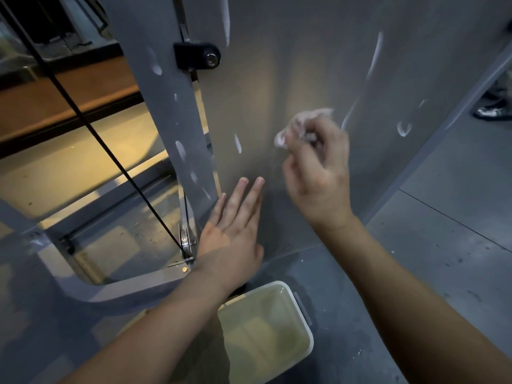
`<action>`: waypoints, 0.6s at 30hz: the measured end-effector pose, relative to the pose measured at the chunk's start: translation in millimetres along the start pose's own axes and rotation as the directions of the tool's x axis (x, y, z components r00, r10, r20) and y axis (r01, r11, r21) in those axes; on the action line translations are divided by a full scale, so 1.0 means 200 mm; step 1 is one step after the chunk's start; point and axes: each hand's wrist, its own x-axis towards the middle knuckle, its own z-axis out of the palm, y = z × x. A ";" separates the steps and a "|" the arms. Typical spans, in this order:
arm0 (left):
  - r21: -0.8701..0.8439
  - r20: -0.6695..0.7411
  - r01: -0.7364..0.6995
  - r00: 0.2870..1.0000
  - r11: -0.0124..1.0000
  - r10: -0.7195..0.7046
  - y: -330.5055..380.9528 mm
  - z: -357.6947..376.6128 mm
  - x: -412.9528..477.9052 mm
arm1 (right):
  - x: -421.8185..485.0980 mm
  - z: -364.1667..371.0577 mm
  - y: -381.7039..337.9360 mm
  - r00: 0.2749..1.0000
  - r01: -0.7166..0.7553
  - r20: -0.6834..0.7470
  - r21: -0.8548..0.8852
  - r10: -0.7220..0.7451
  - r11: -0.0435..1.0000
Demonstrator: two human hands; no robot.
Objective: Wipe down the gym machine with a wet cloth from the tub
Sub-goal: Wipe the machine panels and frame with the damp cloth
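Right hand (315, 173) pinches the cloth (302, 123) against the panel (304, 65) to scrub foam streaks; left hand (232, 225), grip spread flat, braces; tub (307, 328) below.

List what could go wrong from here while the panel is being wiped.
1. The tub of water sits on the floor right below the left forearm; a step or dropped elbow could tip it.
2. The left hand braces beside the cable and pulley, a possible pinch point.
3. The right hand bunches the cloth small, so white streaks may get missed.
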 end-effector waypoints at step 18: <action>-0.754 -0.292 0.195 0.756 0.628 -0.586 -0.22 -0.16 -0.08 | -0.04 -0.04 -0.10 0.969 0.038 0.245 0.020 -0.042 0.999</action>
